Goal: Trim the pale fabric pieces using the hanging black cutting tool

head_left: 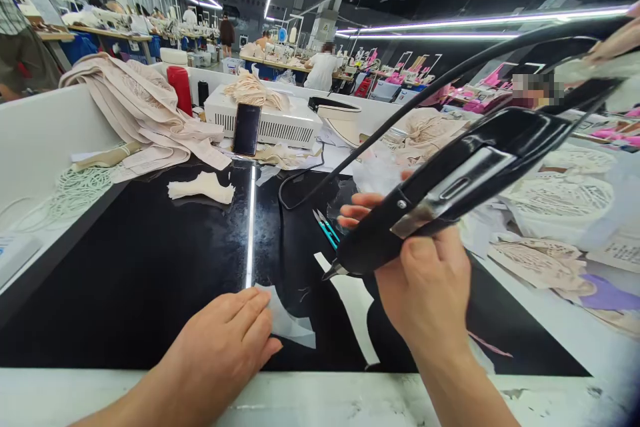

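My right hand (pixel 435 280) is wrapped around a black corded handheld tool (pixel 425 193) with a pointed metal tip. The tool slants down to the left, its tip just above a white curved strip (pixel 357 310) on the black mat (pixel 125 280). My left hand (pixel 225 330) rests on the mat, its fingers closed over one end of a thin translucent grey-white piece (pixel 290 323). That piece lies at the near end of a bright light strip (pixel 251 227). Beyond the tool's tip are teal thread snips (pixel 327 229).
A cream piece (pixel 201 187) lies on the mat. Behind it, a phone (pixel 247 129) leans on a white vented box (pixel 295 121). Beige fabric (pixel 145 113) heaps at left; lace pieces (pixel 555 193) lie at right. The tool's black cable (pixel 400 113) arches overhead.
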{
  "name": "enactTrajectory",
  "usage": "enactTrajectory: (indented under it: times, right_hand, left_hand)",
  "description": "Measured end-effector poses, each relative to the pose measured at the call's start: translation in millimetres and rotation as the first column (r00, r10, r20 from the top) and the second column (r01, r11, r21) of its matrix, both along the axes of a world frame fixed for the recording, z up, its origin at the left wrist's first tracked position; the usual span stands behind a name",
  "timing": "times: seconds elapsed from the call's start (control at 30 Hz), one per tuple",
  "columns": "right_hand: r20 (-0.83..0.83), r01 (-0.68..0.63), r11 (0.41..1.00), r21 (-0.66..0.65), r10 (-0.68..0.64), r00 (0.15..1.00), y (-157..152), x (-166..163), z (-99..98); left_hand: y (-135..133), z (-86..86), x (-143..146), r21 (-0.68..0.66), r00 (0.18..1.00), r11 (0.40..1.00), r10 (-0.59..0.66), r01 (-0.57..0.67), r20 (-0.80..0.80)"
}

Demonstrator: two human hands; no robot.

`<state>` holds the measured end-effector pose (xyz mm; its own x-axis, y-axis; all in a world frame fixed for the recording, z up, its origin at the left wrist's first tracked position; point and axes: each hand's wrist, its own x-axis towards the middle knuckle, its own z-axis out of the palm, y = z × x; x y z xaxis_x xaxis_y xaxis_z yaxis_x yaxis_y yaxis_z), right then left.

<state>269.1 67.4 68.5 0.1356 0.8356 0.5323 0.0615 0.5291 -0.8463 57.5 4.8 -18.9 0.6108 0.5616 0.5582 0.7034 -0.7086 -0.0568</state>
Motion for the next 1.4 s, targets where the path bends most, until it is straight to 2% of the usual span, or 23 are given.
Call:
enactTrajectory:
  times: [0.13,0.3,0.5,0.8,1.13,1.4]
  right_hand:
    - [-0.058,-0.037,0.999,0.018,0.038,0.998,2.3,-21.2,2.8]
    - [-0.128,-0.168,0.985,0.030,0.171,0.977,-3.0,-49.7,-3.5]
    - [-0.238,-0.247,0.967,0.062,0.255,0.937,-2.0,-73.5,-11.2]
    - [-0.205,-0.212,0.976,0.047,0.217,0.955,-1.2,-77.6,-15.2]
    - [-0.195,-0.165,0.986,0.008,0.163,0.967,-0.7,-77.8,-17.3]
    - [-0.309,-0.292,0.954,0.065,0.298,0.903,2.6,-80.8,-17.5]
  left_hand:
    - [0.0,-0.5,-2.2,0.008,1.000,1.000,-0.019,0.019,-0.013]
    - [0.4,0.2,-4.4,0.037,0.999,0.999,-0.034,0.034,0.002]
    - [2.3,0.8,-5.4,0.049,0.999,0.998,-0.041,0.041,-0.002]
    - [2.2,5.8,-6.7,0.028,0.999,0.999,-0.041,0.042,-0.003]
    - [1.4,-1.0,-5.2,0.054,0.999,0.997,-0.049,0.049,0.011]
    - [2.3,5.2,-4.6,0.061,0.998,0.997,-0.042,0.040,0.045]
